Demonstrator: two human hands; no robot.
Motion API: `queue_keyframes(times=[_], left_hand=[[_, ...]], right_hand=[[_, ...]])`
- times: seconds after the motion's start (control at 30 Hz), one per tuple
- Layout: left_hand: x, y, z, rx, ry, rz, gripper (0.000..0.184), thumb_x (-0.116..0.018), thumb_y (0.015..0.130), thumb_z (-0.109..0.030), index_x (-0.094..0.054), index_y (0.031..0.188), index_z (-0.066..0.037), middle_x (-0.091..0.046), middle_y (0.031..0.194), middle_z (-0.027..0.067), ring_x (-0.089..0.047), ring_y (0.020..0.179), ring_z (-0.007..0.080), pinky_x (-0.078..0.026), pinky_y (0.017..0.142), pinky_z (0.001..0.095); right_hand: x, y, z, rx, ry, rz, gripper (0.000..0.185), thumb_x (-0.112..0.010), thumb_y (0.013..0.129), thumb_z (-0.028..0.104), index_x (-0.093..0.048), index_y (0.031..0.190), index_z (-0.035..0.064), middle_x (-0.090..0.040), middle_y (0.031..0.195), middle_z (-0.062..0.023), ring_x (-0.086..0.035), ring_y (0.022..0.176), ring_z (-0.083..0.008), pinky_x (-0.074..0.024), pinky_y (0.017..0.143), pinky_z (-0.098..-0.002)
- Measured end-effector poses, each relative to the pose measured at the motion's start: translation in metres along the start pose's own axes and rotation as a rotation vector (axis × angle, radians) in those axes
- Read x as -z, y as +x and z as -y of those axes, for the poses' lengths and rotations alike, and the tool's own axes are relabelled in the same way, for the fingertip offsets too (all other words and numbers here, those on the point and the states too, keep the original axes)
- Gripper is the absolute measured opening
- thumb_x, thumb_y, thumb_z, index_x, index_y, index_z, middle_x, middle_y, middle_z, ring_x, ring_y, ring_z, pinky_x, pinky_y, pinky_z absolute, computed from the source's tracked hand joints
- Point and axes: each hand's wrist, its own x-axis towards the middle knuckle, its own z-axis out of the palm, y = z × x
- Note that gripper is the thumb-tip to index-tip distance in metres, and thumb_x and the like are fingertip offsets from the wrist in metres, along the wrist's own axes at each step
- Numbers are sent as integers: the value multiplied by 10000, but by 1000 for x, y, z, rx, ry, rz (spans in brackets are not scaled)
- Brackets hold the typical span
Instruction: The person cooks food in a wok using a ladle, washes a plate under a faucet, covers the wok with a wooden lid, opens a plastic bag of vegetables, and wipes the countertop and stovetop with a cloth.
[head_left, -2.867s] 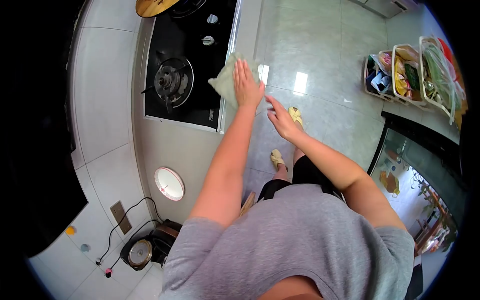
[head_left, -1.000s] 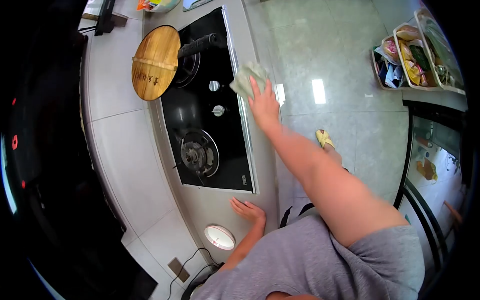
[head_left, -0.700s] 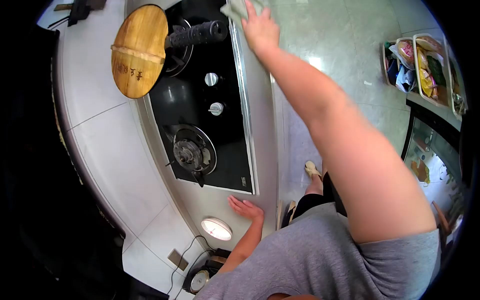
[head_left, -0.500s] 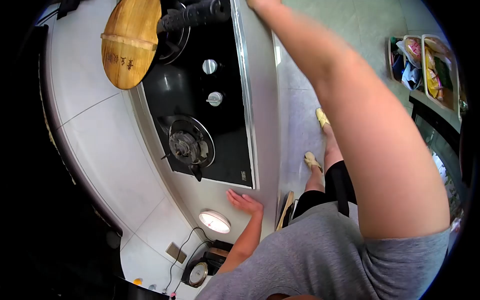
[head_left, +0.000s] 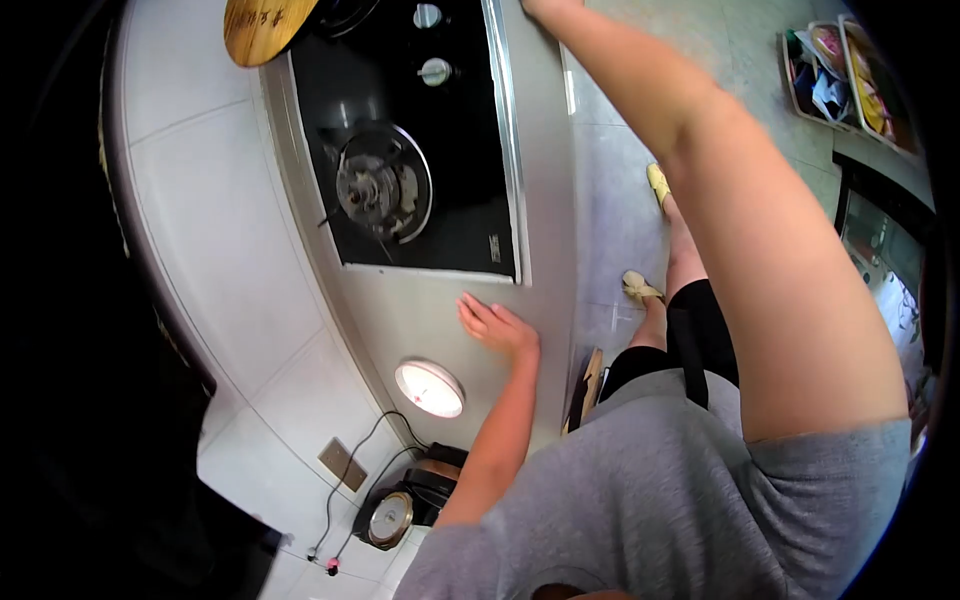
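Observation:
My left hand [head_left: 498, 326] lies on the grey countertop [head_left: 540, 200], fingers stretched out, just beside the near corner of the black gas hob [head_left: 465, 200]. It holds nothing. My right arm reaches to the top edge, where only a bit of my right hand [head_left: 550, 6] shows; its fingers are out of frame. On the hob are a burner [head_left: 375, 192] without a pot and two silver knobs, one of them a lower knob [head_left: 435, 71]. A wooden lid [head_left: 265, 30] with dark writing is partly cut off at the top.
A round white dish-like thing [head_left: 430, 388] with a bright face stands on the counter near the wall. Behind it are a round-topped appliance [head_left: 390, 518], cords and a wall socket [head_left: 342, 464]. Baskets of packets [head_left: 825, 90] stand at the upper right, over the tiled floor.
The view has shifted, so hob and lid sit higher and the black handle beside the lid has left the frame. My left hand stays flat on the counter.

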Motion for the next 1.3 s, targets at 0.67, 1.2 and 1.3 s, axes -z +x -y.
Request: queue_keyframes(times=[0.67,1.2,1.3], left_hand=[[36,-123,90,-96,-337,-125,526,-440,1012,-236,-353,1494,-43,-314,1557,188,-311,1420,371,-207,1171,503],[36,-153,88,67,-67,-58,518,-406,992,-212,-388,1469,-12,-359,1526,214,-334,1397,399,-226,1163,507],[37,-148,82,76,-61,-48,518,-400,992,-210,-387,1466,-1,-364,1522,218,-341,1392,405,-238,1157,510]], right_hand=[[174,-608,14,-189,280,449,817,-700,854,134,-274,1509,375,-319,1478,-221,-478,1260,-420,-474,978,-466],[109,-399,21,-264,194,401,736,-681,875,255,-301,1489,391,-315,1469,-184,-480,1247,-392,-487,959,-463],[100,-361,17,-207,208,289,712,-682,875,256,-328,1476,396,-370,1435,-196,-546,1174,-397,-503,907,-465]])
